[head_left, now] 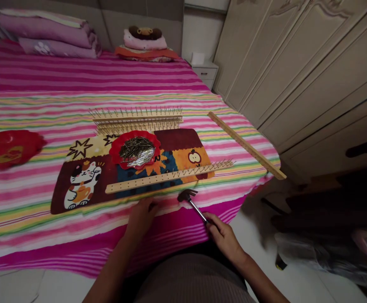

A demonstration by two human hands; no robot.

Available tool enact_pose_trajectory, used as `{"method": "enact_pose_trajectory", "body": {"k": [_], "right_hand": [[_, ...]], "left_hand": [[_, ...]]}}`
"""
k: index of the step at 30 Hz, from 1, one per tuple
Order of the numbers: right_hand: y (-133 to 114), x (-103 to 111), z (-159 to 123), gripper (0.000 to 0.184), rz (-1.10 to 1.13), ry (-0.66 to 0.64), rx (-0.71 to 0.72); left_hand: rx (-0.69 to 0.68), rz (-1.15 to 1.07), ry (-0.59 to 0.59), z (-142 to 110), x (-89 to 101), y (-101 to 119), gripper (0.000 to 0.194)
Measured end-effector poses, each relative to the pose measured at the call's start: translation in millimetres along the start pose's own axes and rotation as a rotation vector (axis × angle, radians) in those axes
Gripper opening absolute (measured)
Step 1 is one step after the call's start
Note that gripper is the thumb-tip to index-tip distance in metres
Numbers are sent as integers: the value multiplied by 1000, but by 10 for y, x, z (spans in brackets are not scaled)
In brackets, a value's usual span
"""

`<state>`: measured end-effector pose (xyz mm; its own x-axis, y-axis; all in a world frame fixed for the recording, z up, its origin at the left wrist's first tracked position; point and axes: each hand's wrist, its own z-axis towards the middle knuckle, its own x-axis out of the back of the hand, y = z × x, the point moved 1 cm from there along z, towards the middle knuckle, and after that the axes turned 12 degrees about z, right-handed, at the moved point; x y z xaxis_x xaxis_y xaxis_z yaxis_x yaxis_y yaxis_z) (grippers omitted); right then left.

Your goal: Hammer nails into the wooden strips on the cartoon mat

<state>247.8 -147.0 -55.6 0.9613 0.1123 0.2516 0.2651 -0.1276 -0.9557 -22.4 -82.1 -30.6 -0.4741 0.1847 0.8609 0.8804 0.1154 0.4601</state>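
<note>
Wooden strip [158, 179] lay before us along the near part of a patterned mat [178, 139], on a bed with a striped cover [9, 223]; dark dots ran down its left part, and thin nails stood up from its right part. At our far left sat a red tray [8, 151], blurred, with a yellow mark on it, and behind it lilac bedding [50, 46] was folded high. Next, on the mat's left end, we saw a white cat figure, and just beyond the mat's far edge lay nail-studded strips [137, 120], their nails bristling in rows. Among these things a red scalloped bowl [116, 156] sat on the mat, heaped with loose nails [135, 149]. Our left hand [141, 216] hung near the strip's near edge, its fingers curled; we could not tell whether they pinched anything. Farther right, the hammer [197, 210] pointed its dark head toward the strip, apart from it, and our right hand [223, 235] gripped its handle at the lower end. Beyond that, another long strip [246, 145] lay slantwise along the bed's right side, one end jutting past the edge, and beside the bed we had a pale wardrobe [281, 54]
</note>
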Motion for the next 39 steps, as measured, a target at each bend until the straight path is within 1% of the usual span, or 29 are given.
{"method": "enact_pose_trajectory", "body": {"k": [3, 6, 10, 12, 15, 17, 19, 24, 27, 30, 33, 35, 39], "right_hand": [[-9, -2, 0, 33, 3, 7, -4], [-20, -2, 6, 32, 0, 15, 15], [-24, 2, 14, 32, -7, 19, 35], [-19, 4, 17, 32, -12, 16, 43], [-11, 6, 19, 31, -11, 10, 43], [-9, 5, 20, 31, -3, 2, 28], [-14, 2, 20, 31, 3, -3, 15], [-49, -1, 20, 31, -7, 1, 0], [-62, -1, 21, 32, -15, -2, -6], [-57, -1, 24, 32, -18, -3, 4], [-44, 2, 27, 31, -10, 14, 35], [-37, 1, 27, 30, -8, 15, 43], [-32, -1, 26, 31, -7, 9, 16]], "left_hand": [[37, 96, -33, 36, -105, 73, 24], [9, 230, -45, 99, -181, 188, 29], [-44, 418, -80, 135, -231, 305, 26], [-67, 429, -71, 110, -211, 324, 23], [-35, 289, -58, 46, -123, 294, 19], [6, 105, -67, 16, -46, 248, 20], [19, -101, -88, 10, 27, 196, 22], [107, -580, -219, 27, 155, 99, 30], [105, -793, -258, 5, 218, 86, 31], [108, -867, -278, -11, 286, 97, 34], [117, -844, -242, 11, 358, 134, 36], [105, -816, -176, 53, 399, 179, 35], [85, -810, 1, 202, 424, 296, 30]]}}
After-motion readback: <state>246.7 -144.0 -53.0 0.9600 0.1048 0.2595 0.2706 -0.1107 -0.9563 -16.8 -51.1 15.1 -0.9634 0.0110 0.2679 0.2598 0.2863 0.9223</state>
